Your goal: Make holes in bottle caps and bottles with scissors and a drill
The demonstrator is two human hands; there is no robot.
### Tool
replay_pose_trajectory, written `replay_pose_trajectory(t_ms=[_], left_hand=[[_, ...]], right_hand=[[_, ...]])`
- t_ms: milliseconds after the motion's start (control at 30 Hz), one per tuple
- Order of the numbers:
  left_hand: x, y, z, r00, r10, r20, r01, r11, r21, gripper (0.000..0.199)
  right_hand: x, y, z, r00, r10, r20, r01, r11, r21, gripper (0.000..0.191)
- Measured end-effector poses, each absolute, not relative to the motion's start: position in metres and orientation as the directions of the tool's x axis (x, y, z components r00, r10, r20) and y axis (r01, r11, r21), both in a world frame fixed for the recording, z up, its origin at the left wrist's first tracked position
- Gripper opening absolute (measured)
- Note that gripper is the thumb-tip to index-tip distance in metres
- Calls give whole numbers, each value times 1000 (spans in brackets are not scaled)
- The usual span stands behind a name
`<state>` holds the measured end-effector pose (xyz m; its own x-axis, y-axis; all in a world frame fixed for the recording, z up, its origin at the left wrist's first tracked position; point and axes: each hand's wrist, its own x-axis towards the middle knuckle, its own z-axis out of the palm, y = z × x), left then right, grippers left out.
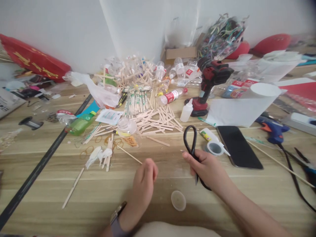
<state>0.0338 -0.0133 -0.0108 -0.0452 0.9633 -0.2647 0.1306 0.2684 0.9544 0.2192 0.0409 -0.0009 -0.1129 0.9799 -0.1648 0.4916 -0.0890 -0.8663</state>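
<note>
My left hand (145, 180) is closed, with a thin wooden skewer (129, 154) running into its fingers and pointing up and to the left. A watch is strapped to that wrist. In my right hand (209, 168) is a pair of black-handled scissors (190, 140), gripped with one handle loop up and the blades pointing down. A tiny pale tip (182, 150) shows beside my right thumb; I cannot tell what it belongs to. Below and between the hands lies a round translucent lid (178, 200). Near my right hand stands a small cup of dark grey stuff (214, 148).
Flat craft sticks (158, 120) are heaped at the middle back, before plastic bottles (172, 96). A cordless drill (206, 85) and a white squeeze bottle (187, 110) stand right of them. A phone (239, 146) and a blue glue gun (274, 128) lie at right; bound sticks (108, 154) lie left.
</note>
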Motion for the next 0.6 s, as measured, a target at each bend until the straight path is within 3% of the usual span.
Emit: replay_pose_trajectory(t_ms=[67,133,167,233,333,433,533,600], left_hand=[[32,-14,-7,146,968,-206,413,129,902,43],[34,-12,-5,476,861,-179,555,-137,820,25],[37,-11,-6,616,770,-165,562,-283,777,20],[41,-7,-11,778,609,-157,536,-512,671,30],[41,-2,-19,852,492,-176,499,-665,555,25],[31,1,-14,805,576,-146,521,-566,639,22],[17,2,0,532,844,-72,453,-212,866,31],[12,1,8,311,943,-121,235,47,971,35]], right_hand=[[223,47,-1,-96,980,-174,484,-107,-868,52],[223,51,0,-86,985,-152,490,-91,-867,48],[223,52,0,-86,987,-136,498,-76,-864,46],[222,54,0,-96,989,-114,514,-48,-856,42],[226,54,-1,-100,987,-126,529,-54,-847,37],[233,50,-3,-99,989,-112,564,-37,-825,38],[238,46,-3,-103,991,-85,587,-8,-809,40],[239,44,-2,-110,991,-81,592,0,-806,41]])
